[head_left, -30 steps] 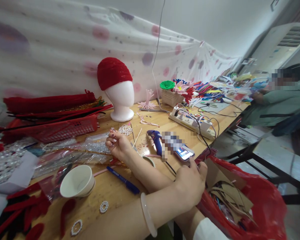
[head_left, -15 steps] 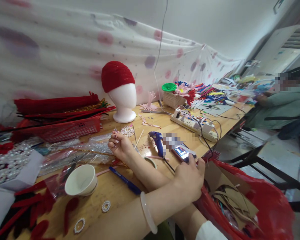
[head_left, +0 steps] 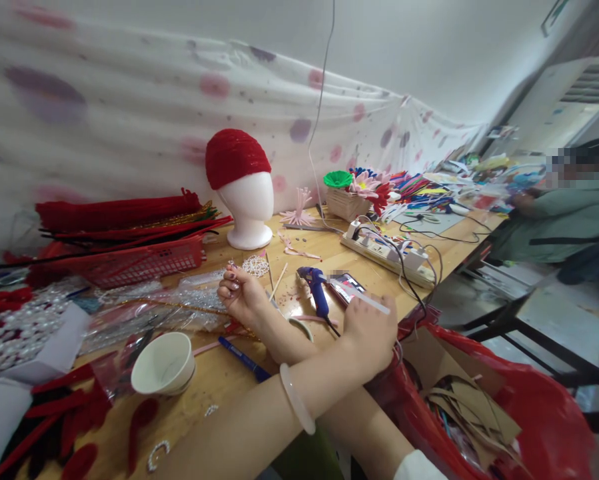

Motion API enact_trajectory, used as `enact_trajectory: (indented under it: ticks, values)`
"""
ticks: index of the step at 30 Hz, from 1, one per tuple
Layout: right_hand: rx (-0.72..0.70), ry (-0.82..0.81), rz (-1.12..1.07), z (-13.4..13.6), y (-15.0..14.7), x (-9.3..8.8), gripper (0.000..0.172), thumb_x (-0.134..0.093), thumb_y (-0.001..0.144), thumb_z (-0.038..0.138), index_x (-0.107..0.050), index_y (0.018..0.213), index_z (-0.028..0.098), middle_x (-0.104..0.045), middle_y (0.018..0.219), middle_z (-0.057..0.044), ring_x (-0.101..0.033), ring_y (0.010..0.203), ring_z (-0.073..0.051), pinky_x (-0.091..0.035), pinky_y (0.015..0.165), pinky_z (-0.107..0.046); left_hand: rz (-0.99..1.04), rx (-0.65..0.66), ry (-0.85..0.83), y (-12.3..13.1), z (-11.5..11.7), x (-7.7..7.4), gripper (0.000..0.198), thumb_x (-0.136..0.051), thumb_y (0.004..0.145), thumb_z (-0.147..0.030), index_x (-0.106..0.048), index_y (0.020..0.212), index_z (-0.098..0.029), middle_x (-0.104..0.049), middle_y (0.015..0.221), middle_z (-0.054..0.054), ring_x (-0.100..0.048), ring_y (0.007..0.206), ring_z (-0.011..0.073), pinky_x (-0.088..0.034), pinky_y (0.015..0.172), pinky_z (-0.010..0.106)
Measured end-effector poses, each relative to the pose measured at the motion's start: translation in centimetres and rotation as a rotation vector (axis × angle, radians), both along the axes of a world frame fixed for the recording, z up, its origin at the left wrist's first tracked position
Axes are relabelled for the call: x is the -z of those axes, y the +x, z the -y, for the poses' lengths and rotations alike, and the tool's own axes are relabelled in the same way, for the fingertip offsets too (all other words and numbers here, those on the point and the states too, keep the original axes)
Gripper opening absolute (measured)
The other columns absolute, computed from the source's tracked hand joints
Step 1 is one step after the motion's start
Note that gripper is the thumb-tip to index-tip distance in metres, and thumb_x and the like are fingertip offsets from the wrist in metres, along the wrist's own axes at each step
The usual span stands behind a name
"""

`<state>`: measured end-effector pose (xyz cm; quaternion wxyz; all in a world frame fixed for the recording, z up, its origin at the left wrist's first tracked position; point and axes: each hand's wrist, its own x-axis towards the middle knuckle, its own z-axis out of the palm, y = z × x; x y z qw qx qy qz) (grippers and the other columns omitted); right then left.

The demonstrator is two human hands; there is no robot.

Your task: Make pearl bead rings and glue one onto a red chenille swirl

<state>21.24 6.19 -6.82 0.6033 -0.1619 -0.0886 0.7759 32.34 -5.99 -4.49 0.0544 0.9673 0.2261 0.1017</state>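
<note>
My forearms are crossed. My right hand (head_left: 242,291) is at the left, palm up, with its fingertips pinched around something tiny that I cannot make out. Just behind it lies a cluster of white beads (head_left: 256,266). My left hand (head_left: 372,337), on the arm with a pale bangle (head_left: 296,400), is at the right by the near side of a phone (head_left: 346,283). Its fingers are curled and partly hidden. Across them runs a whitish translucent stick (head_left: 374,304); whether they grip it is unclear. A blue glue gun (head_left: 318,292) stands left of the phone.
A white foam head (head_left: 252,207) wears a red cap (head_left: 236,159). Nearby are a paper cup (head_left: 163,363), a blue marker (head_left: 244,358), a red basket (head_left: 129,263), a power strip (head_left: 386,253) and a red-lined bin (head_left: 544,393). Another person (head_left: 569,213) sits at far right.
My left hand has drawn back and left from the phone screen, and the whitish stick now shows across its fingers. My right hand keeps its pinch. The view has shifted slightly.
</note>
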Motion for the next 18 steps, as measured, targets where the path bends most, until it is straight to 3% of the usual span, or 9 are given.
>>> enact_trajectory:
  ticks: [4, 8, 13, 18]
  values:
    - [-0.002, 0.009, -0.008, -0.1, 0.1, 0.1, 0.021, -0.047, 0.086, 0.001, -0.050, 0.071, 0.016, -0.042, 0.053, 0.008, -0.025, 0.041, -0.005, -0.025, 0.040, -0.013, -0.066, -0.044, 0.007, -0.1, -1.3, -0.6, 0.055, -0.057, 0.088, -0.025, -0.042, 0.136, -0.002, -0.060, 0.124, 0.024, -0.053, 0.118, 0.0328, -0.037, 0.097, 0.044]
    - [-0.006, -0.001, -0.009, 0.1, 0.1, -0.1, 0.021, -0.048, 0.086, 0.002, -0.050, 0.071, 0.016, -0.041, 0.052, 0.008, -0.025, 0.040, -0.005, -0.024, 0.040, -0.013, -0.090, -0.022, 0.002, -0.6, -1.3, -0.3, 0.046, -0.053, 0.090, -0.021, -0.047, 0.132, -0.006, -0.060, 0.129, 0.021, -0.054, 0.116, 0.0328, -0.033, 0.101, 0.050]
    - [0.001, -0.011, -0.003, 0.3, 0.0, -0.6, 0.021, -0.052, 0.084, 0.001, -0.048, 0.071, 0.017, -0.041, 0.052, 0.008, -0.025, 0.040, -0.005, -0.024, 0.040, -0.013, -0.044, 0.085, -0.008, -0.5, 0.8, 0.2, 0.043, -0.054, 0.087, -0.019, -0.049, 0.127, -0.005, -0.063, 0.120, 0.020, -0.054, 0.111, 0.0302, -0.039, 0.093, 0.043]
    - [0.016, -0.037, 0.013, 0.3, 0.0, -0.7, 0.023, -0.052, 0.085, 0.001, -0.048, 0.070, 0.017, -0.039, 0.052, 0.009, -0.025, 0.040, -0.005, -0.023, 0.039, -0.013, 0.006, 0.242, -0.035, -2.6, 3.7, -1.6, 0.028, -0.058, 0.084, -0.023, -0.059, 0.107, -0.009, -0.065, 0.110, 0.016, -0.055, 0.105, 0.0276, -0.042, 0.090, 0.039]
